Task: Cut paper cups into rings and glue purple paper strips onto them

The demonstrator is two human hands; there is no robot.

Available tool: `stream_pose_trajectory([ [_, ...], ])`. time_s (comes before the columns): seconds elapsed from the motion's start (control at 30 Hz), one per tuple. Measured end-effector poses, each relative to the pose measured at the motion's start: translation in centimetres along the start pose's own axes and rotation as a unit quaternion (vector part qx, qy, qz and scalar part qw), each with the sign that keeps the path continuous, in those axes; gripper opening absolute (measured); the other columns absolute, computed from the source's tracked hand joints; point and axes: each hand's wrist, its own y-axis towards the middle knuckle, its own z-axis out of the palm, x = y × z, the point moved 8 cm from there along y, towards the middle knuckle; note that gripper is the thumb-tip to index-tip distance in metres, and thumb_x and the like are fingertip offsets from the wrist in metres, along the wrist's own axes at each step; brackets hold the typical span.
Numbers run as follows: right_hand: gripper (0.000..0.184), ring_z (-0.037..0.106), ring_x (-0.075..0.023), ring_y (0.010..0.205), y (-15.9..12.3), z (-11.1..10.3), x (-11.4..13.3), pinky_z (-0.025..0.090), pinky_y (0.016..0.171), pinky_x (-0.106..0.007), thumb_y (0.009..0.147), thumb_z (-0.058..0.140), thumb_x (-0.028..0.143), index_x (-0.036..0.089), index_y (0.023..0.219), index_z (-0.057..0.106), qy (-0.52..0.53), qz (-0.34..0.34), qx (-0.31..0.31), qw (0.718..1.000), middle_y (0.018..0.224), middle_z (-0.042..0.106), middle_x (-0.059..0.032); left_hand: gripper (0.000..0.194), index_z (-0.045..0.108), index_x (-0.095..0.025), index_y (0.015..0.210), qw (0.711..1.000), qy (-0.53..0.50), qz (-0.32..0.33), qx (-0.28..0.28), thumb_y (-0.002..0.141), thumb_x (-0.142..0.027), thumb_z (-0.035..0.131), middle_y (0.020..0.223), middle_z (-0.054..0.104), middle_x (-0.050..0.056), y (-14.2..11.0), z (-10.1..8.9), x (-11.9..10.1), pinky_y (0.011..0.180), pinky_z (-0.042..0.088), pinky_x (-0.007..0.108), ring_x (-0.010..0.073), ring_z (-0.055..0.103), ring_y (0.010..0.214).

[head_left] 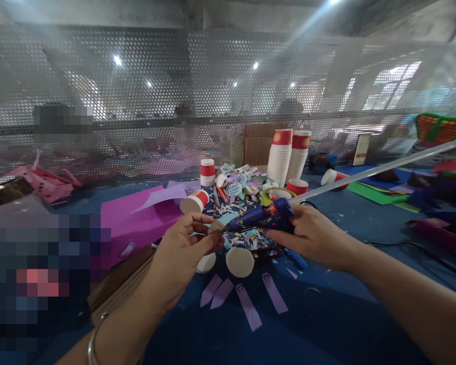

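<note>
A blue hot glue gun (261, 217) is gripped in my right hand (311, 234), and a long clear glue stick (372, 173) juts from its back end. Its nozzle meets a small greyish-tan piece (215, 227) pinched between the fingers of my left hand (186, 249); my fingers partly cover that piece, so its kind is unclear. Just below my hands lie a white paper disc (240, 262) and a second disc (206, 263), partly behind my left fingers. Several purple paper strips with pointed ends (248, 307) are spread on the blue table (307, 314) nearer me.
Paper scraps (247, 238) and a heap of small decorated discs (235, 185) cover the middle. Paper cup stacks (279, 159) stand behind, near a tape roll (268, 196). Purple sheets (137, 218) lie left. A purple glue gun (441, 235) with its cord rests right. Perforated metal (155, 91) closes the back.
</note>
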Motion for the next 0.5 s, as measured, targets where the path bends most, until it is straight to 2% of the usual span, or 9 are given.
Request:
stream_pose_trajectory([
  [0.3, 0.045, 0.047, -0.0174, 0.056, -0.01, 0.2, -0.28, 0.035, 0.055, -0.033, 0.087, 0.051, 0.029, 0.024, 0.048, 0.027, -0.001, 0.02, 0.011, 1.0, 0.046, 0.04, 0.0006, 0.032, 0.063, -0.018, 0.092, 1.0, 0.002, 0.008, -0.004, 0.066, -0.022, 0.082, 0.087, 0.066, 0.002, 0.01, -0.07, 0.1, 0.075, 0.054, 0.031, 0.0148, 0.066, 0.073],
  [0.5, 0.039, 0.052, -0.0188, 0.062, -0.01, 0.42, -0.52, 0.035, 0.06, -0.034, 0.087, 0.051, 0.03, 0.023, 0.052, 0.035, -0.016, 0.019, 0.017, 1.0, 0.059, 0.052, -0.0021, 0.031, 0.062, -0.019, 0.093, 1.0, 0.01, 0.009, 0.001, 0.068, -0.024, 0.081, 0.087, 0.064, 0.001, -0.1, 0.0, 0.1, 0.076, 0.053, 0.03, 0.0139, 0.066, 0.074],
])
